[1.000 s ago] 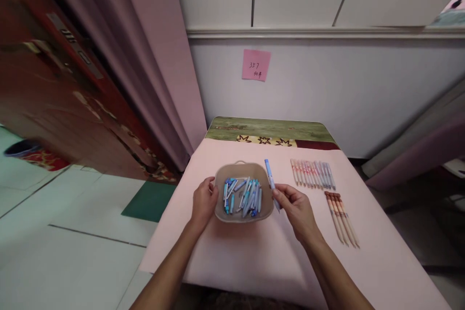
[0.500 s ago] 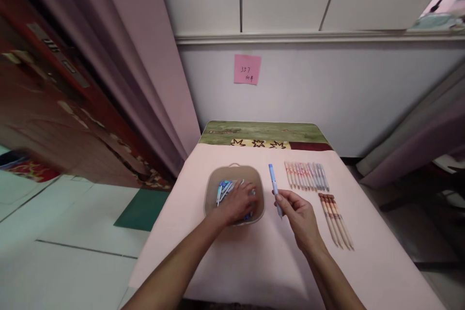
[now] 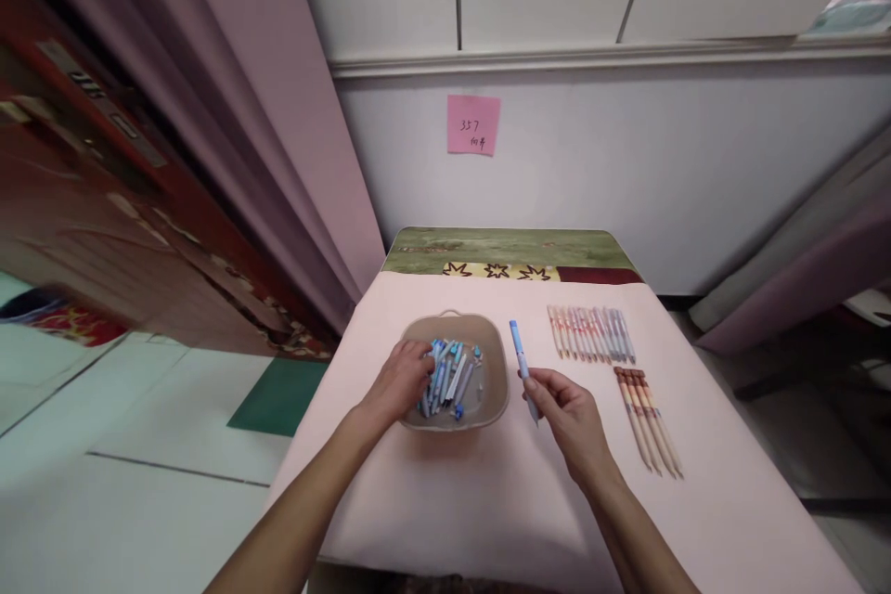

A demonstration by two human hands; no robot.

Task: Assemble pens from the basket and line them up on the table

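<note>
My right hand (image 3: 567,413) pinches a blue-and-white pen (image 3: 518,345) near its tip, its blue end pointing up and away from me. It is just right of a beige plastic basket (image 3: 495,371). Several blue and white pens (image 3: 449,376) lie heaped in the basket with small blue and white bits. At the basket's left side, my left hand (image 3: 400,380) reaches over the rim with loosely bent fingers against the heap. Its fingertips are partly hidden, and I see no pen lifted in it.
Right of the basket, a row of pink, red and grey-blue pens (image 3: 590,334) lies side by side. Nearer me are several brown-topped pens (image 3: 647,422). All rest on a pink cloth (image 3: 473,501) over the table. A pink note (image 3: 473,124) is on the wall behind.
My left hand has moved from the basket's middle to its left side, uncovering the pens. They now lie bunched more toward the basket's centre. The right hand still holds its pen.
</note>
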